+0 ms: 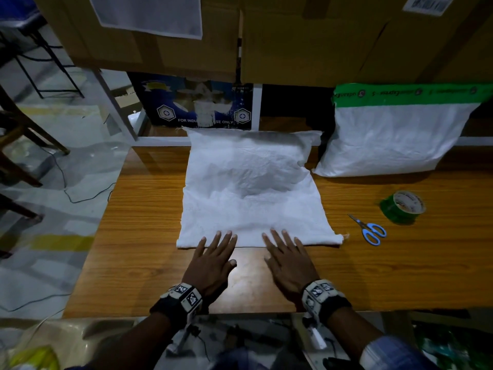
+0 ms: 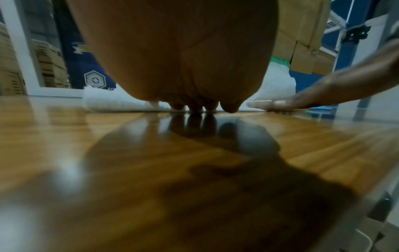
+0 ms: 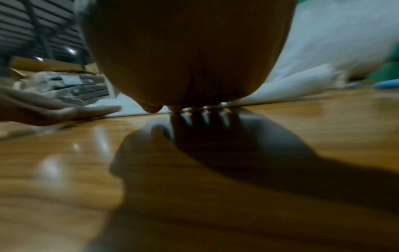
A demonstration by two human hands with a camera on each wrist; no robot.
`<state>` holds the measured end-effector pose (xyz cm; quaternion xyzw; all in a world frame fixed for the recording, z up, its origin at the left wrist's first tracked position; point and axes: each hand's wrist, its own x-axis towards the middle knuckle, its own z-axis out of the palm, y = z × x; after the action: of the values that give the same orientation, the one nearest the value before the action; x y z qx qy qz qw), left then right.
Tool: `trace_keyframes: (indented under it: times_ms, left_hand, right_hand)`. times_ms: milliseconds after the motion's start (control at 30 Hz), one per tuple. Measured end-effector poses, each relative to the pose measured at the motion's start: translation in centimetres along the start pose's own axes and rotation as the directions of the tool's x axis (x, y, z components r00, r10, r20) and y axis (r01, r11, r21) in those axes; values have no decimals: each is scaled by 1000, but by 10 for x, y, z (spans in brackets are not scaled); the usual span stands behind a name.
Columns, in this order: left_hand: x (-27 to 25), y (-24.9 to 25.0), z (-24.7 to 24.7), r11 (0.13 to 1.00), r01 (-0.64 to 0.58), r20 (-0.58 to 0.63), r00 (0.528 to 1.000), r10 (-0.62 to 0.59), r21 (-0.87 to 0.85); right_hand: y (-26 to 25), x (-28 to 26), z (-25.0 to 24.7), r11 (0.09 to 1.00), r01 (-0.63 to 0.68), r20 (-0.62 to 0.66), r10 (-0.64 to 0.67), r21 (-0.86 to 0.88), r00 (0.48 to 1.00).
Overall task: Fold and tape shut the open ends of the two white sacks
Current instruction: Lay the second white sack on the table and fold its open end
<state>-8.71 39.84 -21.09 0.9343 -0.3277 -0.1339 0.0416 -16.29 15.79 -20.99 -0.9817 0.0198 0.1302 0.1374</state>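
Note:
A white sack (image 1: 248, 188) lies flat on the wooden table (image 1: 144, 217), its near end toward me. My left hand (image 1: 213, 252) and right hand (image 1: 285, 252) lie flat side by side, straight fingers pressing the sack's near edge. In the left wrist view the left fingertips (image 2: 194, 107) touch the sack's edge (image 2: 112, 104); in the right wrist view the right fingertips (image 3: 194, 107) do the same on the sack (image 3: 291, 88). A second white sack (image 1: 392, 137), its top sealed with green tape, leans upright at the back right. A green tape roll (image 1: 402, 206) and blue-handled scissors (image 1: 369, 231) lie to the right.
Large cardboard boxes (image 1: 306, 38) and a dark blue printed box (image 1: 192, 102) stand behind the table. A white shelf frame (image 1: 117, 108) runs along the back left. Chairs and cables stand on the floor to the left. Bare wood lies on both sides of the flat sack.

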Motion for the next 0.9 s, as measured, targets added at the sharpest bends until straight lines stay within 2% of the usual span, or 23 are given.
trace_keyframes:
  times_ms: [133, 233, 333, 400, 467, 533, 600, 700, 833, 900]
  left_hand:
    - [-8, -17, -7, 1000, 17, 58, 998, -17, 7]
    - [-2, -24, -15, 1000, 3, 106, 994, -3, -4]
    - [6, -38, -16, 992, 33, 105, 994, -21, -121]
    - [4, -50, -17, 970, 33, 71, 997, -17, -239]
    - [1, -59, -12, 964, 21, -43, 999, -33, -264]
    - [3, -62, -11, 961, -7, -147, 988, -35, -275]
    - [6, -57, -22, 966, -3, -164, 986, -41, -260]
    - [17, -54, -38, 972, 43, -137, 988, -76, -232]
    - [32, -61, -51, 973, 83, -16, 996, -88, -216]
    - [36, -64, -54, 980, 99, -47, 993, -109, -172]
  right_hand:
    - [65, -23, -12, 983, -180, 16, 181, -32, 983]
    - [81, -30, -20, 975, -220, 29, 221, -31, 975]
    - [83, -31, -26, 973, -231, 37, 231, -23, 972]
    - [80, -33, -33, 970, -238, 7, 237, 44, 971]
    - [74, -38, -45, 968, -225, -78, 234, 108, 969]
    - [70, -42, -54, 984, -175, -206, 177, 24, 962]
    - [72, -36, -59, 984, -127, -260, 90, -128, 962]
    - [82, -13, -66, 978, -125, -166, 98, -164, 981]
    - [87, 15, -77, 957, -137, -93, 117, -255, 989]
    - [87, 22, -80, 941, -160, -57, 149, -297, 987]
